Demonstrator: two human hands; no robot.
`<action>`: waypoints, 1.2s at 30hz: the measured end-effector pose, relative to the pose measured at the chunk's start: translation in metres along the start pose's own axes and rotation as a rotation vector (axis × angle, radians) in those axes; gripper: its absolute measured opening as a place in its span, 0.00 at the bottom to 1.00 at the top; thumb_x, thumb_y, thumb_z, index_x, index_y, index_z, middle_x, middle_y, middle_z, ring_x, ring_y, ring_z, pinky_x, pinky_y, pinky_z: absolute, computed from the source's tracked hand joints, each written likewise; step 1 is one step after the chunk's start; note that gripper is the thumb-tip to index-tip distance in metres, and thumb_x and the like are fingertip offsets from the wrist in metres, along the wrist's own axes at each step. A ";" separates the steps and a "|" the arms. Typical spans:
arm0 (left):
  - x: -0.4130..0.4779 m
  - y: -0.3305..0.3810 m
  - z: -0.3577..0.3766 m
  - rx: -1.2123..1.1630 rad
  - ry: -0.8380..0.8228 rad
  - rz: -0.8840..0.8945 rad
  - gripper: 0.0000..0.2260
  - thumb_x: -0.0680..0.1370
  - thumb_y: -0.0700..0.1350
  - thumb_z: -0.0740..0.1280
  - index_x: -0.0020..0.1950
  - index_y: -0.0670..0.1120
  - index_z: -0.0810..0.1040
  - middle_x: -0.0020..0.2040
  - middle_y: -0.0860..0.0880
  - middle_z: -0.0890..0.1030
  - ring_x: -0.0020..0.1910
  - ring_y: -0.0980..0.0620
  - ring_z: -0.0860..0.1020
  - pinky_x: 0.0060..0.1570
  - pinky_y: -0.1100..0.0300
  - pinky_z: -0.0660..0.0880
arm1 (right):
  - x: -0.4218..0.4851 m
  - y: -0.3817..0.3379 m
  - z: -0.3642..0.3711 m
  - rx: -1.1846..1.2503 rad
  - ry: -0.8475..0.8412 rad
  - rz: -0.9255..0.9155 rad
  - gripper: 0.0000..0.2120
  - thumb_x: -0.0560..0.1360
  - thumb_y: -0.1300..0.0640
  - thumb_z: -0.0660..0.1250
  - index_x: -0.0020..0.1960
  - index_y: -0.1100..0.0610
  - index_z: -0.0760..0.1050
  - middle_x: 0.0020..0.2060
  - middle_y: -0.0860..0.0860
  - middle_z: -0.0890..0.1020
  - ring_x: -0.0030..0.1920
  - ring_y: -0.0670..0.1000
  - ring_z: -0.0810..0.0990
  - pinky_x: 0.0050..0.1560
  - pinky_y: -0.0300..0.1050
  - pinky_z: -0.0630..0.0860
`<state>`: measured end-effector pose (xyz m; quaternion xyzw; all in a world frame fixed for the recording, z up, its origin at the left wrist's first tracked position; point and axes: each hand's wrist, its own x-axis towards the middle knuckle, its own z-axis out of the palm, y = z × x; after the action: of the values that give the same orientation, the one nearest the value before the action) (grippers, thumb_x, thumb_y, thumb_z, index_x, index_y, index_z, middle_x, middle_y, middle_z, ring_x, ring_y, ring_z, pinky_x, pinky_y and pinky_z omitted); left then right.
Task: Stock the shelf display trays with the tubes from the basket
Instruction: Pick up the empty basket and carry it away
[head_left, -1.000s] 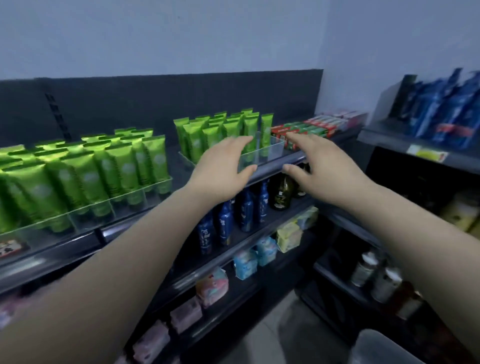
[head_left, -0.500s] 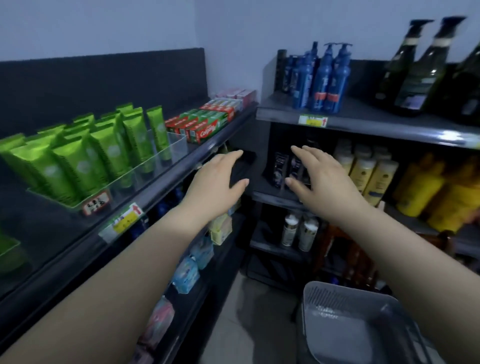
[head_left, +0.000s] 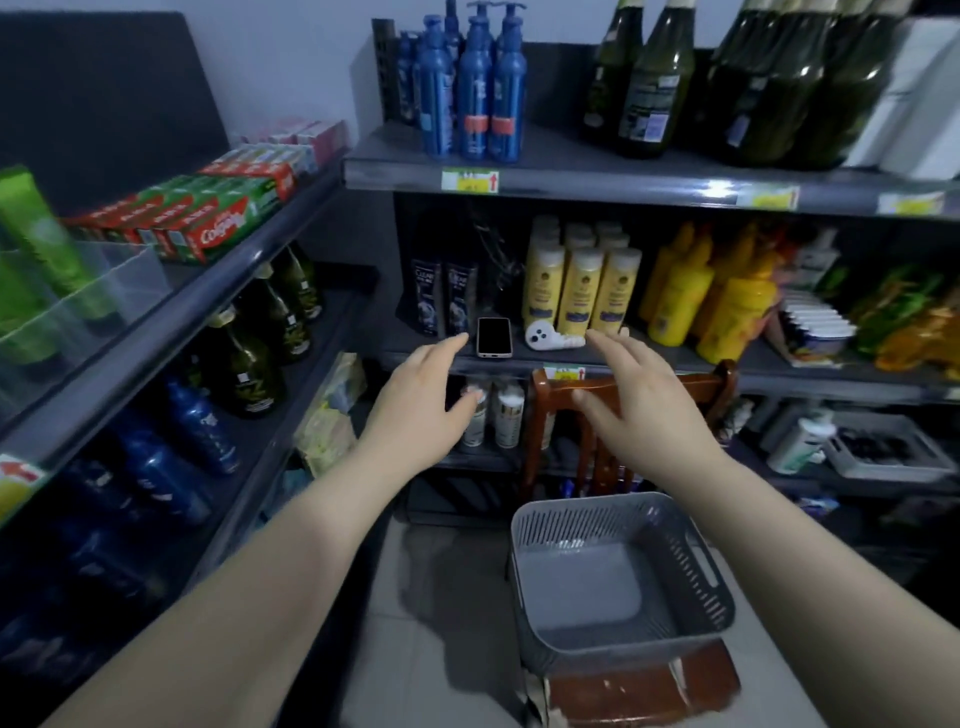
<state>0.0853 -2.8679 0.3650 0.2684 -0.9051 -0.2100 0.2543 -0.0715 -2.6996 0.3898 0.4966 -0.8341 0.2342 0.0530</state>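
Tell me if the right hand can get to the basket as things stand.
Probably yes: the right hand is open and empty, above the basket, whose open top has nothing over it.

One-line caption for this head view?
Both empty hands, left hand and right hand, hover open above the empty grey basket facing stocked shelves.

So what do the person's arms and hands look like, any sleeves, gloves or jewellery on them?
Both forearms are bare as far as the frame shows: no sleeves are in view. The left hand and the right hand wear no gloves, and no watch, bracelet or ring is visible. The fingers are uncovered too.
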 end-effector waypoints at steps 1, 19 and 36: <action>0.003 0.004 0.009 -0.003 -0.004 0.001 0.27 0.78 0.51 0.63 0.75 0.52 0.59 0.71 0.49 0.66 0.69 0.49 0.66 0.58 0.63 0.60 | 0.000 0.010 0.000 0.002 0.002 0.003 0.29 0.77 0.50 0.64 0.75 0.54 0.59 0.73 0.53 0.65 0.73 0.53 0.60 0.71 0.46 0.58; 0.007 0.034 0.211 -0.093 -0.188 -0.320 0.28 0.77 0.46 0.66 0.75 0.51 0.59 0.71 0.48 0.68 0.69 0.50 0.67 0.66 0.57 0.65 | -0.025 0.224 0.064 0.160 -0.126 0.215 0.31 0.77 0.51 0.64 0.76 0.54 0.57 0.73 0.54 0.65 0.73 0.53 0.60 0.72 0.51 0.61; -0.078 -0.057 0.369 -0.094 -0.362 -0.777 0.38 0.73 0.41 0.70 0.77 0.46 0.52 0.71 0.41 0.64 0.69 0.42 0.65 0.64 0.51 0.65 | -0.118 0.352 0.211 0.101 -0.403 0.579 0.31 0.76 0.55 0.66 0.75 0.58 0.58 0.70 0.62 0.66 0.68 0.65 0.67 0.66 0.60 0.67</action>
<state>-0.0475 -2.7754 0.0197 0.5364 -0.7562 -0.3748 0.0055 -0.2827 -2.5584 0.0461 0.2778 -0.9213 0.1778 -0.2061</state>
